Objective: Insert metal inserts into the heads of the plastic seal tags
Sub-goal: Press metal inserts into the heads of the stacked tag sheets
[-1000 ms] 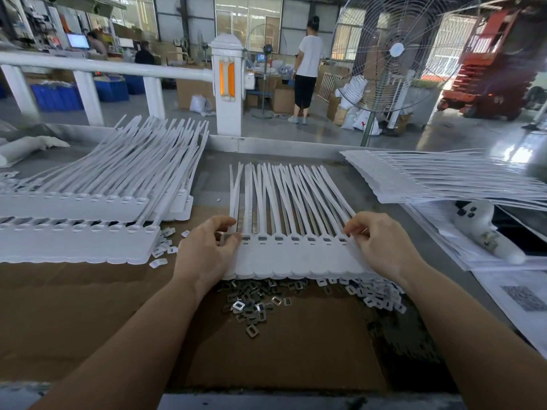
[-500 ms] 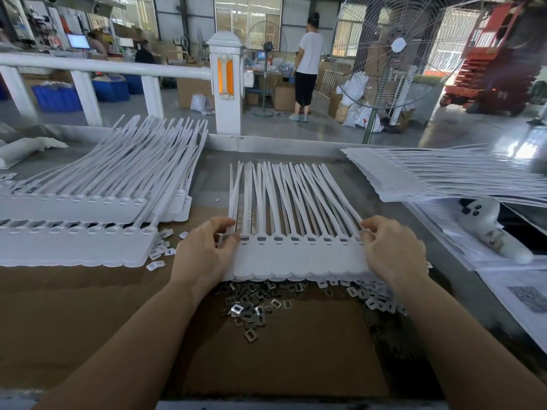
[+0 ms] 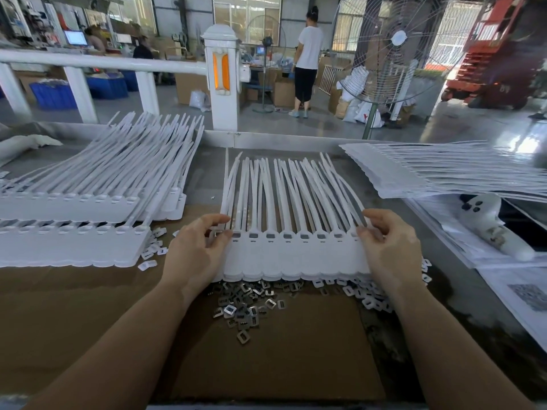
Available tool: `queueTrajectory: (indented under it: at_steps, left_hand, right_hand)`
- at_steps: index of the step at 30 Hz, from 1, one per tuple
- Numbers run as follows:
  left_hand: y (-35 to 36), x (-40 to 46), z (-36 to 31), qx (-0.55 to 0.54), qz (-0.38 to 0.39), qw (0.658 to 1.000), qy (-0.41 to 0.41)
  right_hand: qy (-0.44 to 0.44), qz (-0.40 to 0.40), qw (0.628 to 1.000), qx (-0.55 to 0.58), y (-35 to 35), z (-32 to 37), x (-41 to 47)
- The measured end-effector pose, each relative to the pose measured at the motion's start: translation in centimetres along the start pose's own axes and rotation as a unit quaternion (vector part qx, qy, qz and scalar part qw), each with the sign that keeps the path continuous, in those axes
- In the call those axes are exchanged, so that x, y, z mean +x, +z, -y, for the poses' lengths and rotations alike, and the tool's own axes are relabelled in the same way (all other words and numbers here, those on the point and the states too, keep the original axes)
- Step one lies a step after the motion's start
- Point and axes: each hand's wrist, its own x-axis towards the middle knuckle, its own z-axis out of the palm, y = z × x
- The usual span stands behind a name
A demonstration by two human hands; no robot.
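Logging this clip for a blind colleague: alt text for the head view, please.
Two bare hands, left hand and right hand, grip the ends of a strip of white seal tags above a pile of metal inserts on cardboard.

Bright, even daylight enters through the windows point(image 3: 247, 17) along the far wall and at the upper right. A white glare patch lies on the glossy floor point(image 3: 529, 143) at the right. Shadows on the bench point(image 3: 207, 176) are soft and faint. The wide-angle lens bows the white railing point(image 3: 100, 62) and stretches the forearms at the lower corners. The background is slightly soft.
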Motion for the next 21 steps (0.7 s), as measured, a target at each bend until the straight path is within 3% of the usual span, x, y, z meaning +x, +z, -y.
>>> queueTrajectory:
  at_steps: [5, 21]
  left_hand:
    - [-0.13, -0.07, -0.05, -0.012, -0.003, 1.0, -0.007]
    - [-0.24, -0.1, -0.08, -0.018, -0.017, 1.0, -0.014]
  right_hand:
    - [-0.011, -0.015, 0.995, 0.093, -0.14, 0.09, -0.16]
    - [-0.109, -0.025, 0.986, 0.122, 0.02, 0.02, -0.39]
